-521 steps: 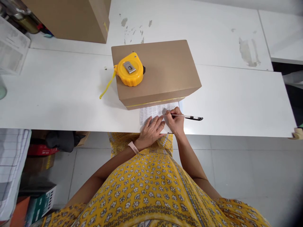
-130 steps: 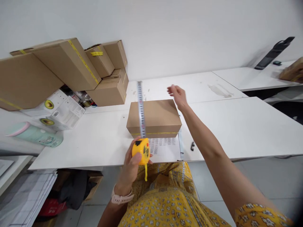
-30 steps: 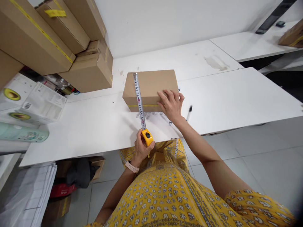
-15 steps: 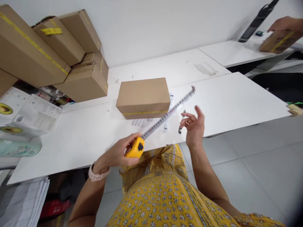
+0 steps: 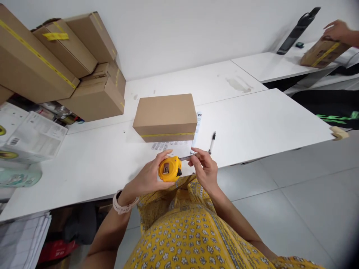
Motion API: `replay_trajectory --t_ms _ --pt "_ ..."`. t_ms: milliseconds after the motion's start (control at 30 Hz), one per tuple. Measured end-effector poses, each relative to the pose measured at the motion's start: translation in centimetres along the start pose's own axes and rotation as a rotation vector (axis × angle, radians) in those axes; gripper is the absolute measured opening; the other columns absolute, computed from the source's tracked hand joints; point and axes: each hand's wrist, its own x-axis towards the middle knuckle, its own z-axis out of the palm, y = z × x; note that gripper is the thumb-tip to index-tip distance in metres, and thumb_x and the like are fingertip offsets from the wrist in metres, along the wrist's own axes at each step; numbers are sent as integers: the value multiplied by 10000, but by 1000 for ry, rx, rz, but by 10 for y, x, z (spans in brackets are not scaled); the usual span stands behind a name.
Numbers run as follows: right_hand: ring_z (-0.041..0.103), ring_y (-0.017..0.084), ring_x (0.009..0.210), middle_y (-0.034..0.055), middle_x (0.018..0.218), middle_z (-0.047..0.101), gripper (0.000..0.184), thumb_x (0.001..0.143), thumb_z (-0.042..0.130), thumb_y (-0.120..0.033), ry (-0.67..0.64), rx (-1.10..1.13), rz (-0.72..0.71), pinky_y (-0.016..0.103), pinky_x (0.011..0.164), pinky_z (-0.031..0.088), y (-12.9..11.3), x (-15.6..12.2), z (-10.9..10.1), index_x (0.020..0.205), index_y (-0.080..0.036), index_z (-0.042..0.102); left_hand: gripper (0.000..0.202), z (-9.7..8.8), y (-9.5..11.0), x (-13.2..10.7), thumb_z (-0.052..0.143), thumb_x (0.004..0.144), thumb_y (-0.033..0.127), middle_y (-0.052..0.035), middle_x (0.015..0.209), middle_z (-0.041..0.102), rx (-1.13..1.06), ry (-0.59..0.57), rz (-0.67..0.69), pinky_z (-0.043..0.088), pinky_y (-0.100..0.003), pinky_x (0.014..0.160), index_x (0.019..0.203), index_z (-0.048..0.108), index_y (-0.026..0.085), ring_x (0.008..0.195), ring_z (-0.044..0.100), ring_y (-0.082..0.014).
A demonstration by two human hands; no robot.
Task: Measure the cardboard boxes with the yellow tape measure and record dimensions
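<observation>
My left hand (image 5: 151,174) is wrapped around the yellow case of a tape measure (image 5: 169,169), held over the table's front edge. A short length of blade sticks out of the case to the right, and my right hand (image 5: 206,167) pinches its end between thumb and fingers. Just beyond my hands lies a closed cardboard box (image 5: 166,112) with yellow tape along its front side. Under the box, a printed sheet (image 5: 171,145) and a pale blue strip (image 5: 198,129) partly show. A black and clear pen (image 5: 212,142) rests on the table to the right of them.
Cardboard boxes (image 5: 92,97) are piled at the left, behind a white carton (image 5: 39,134) and a mint-green bottle (image 5: 21,176). Far right, another person's hand (image 5: 338,30) rests on a taped box (image 5: 322,53) beside a dark bottle (image 5: 297,31).
The long extended blade is now mostly back inside the case. My left hand has turned the case and shifted slightly right; my right hand has come in and taken the blade's end.
</observation>
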Motion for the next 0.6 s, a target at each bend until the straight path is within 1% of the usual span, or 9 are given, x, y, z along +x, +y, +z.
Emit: replay_trajectory --t_ms 100,167,233,300,367,433,467,533,600 --pt "694 167 729 22 843 748 264 1031 546 -332 -11 -262 -137 347 709 586 21 0 6 1247 -248 674 800 -26 5 23 804 812 369 -100 1427 619 161 136 160 557 -449 1053 1508 415 310 1257 657 -292" --pt "694 213 893 78 974 767 238 1036 530 -309 -115 -474 -222 383 794 573 40 4 9 1171 -231 710 728 -50 3 49 796 826 378 -91 1394 633 274 264 211 571 -429 1018 1466 459 287 1212 672 -280" --pt "652 268 1075 121 1138 754 216 1015 557 -269 -272 -693 -270 425 888 540 58 7 13 1135 -215 729 729 -71 -6 82 796 821 365 -97 1400 623 379 365 231 554 -447 1036 1462 467 262 1226 652 -288" --pt "598 298 1170 138 1252 717 236 993 577 -228 -375 -865 -254 446 944 501 73 8 20 1178 -200 721 695 -86 -20 114 780 824 325 -115 1407 614 455 402 225 499 -491 1109 1451 495 234 1300 597 -310" --pt "573 298 1172 140 1287 694 263 990 574 -220 -414 -955 -216 443 957 473 82 8 25 1217 -194 705 603 -93 -36 137 751 850 317 -139 1462 576 479 376 205 433 -539 1169 1410 550 223 1384 530 -336" --pt "568 291 1140 132 1273 689 262 1005 562 -266 -417 -980 -196 439 962 451 85 7 27 1218 -205 703 581 -95 -52 145 763 865 372 -153 1588 461 469 360 187 361 -594 1212 1400 575 242 1487 420 -374" --pt "565 291 1131 130 1270 686 259 1011 560 -302 -407 -984 -186 442 966 440 86 7 27 1207 -215 706 632 -95 -60 143 788 855 424 -150 1654 376 456 368 183 325 -618 1228 1423 565 263 1533 348 -395" --pt "554 304 1164 137 1294 672 268 1013 559 -372 -355 -994 -145 456 992 420 87 7 25 1174 -223 714 856 -96 -75 129 858 779 546 -128 1741 202 422 418 180 258 -654 1252 1514 480 323 1594 202 -427" --pt "520 338 1264 173 1388 628 326 1005 561 -429 -259 -1027 -71 484 1037 398 91 10 21 1186 -199 704 1115 -98 -92 110 900 680 643 -120 1769 85 375 485 153 217 -666 1264 1603 336 372 1617 100 -437"
